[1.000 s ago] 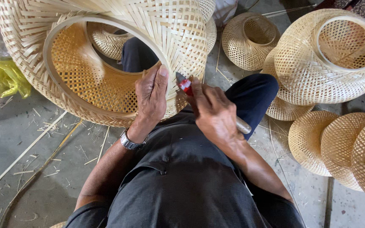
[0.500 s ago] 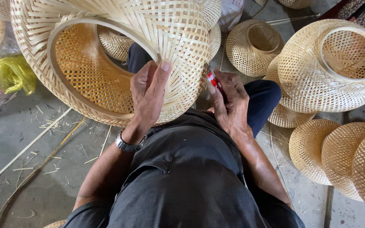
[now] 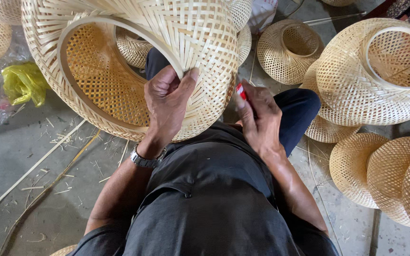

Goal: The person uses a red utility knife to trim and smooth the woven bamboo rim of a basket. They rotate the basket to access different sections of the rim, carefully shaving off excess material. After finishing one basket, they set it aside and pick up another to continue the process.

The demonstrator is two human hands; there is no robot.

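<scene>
One pale, open-weave, seemingly bamboo basket (image 3: 176, 52)

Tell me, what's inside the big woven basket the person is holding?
Inside the big woven basket you see only its golden lattice wall and, through the far opening, a smaller woven piece behind. The left hand grips the rim. The basket's top part is out of view.

Left hand (image 3: 167, 102) lies on the rim of the large woven basket (image 3: 134, 61), which rests on the lap. Right hand (image 3: 259, 118) is just right of that basket, gripping a small tool (image 3: 241, 91). Smaller basket (image 3: 288, 50) sits beyond the right hand. Tilted basket (image 3: 371, 76) lies further right, atop others. Three domed baskets (image 3: 385, 178) sit right of the right forearm. Plastic bag (image 3: 22, 84) and loose strips (image 3: 39, 175) lie on the floor (image 3: 15, 142), left of the left hand.
</scene>
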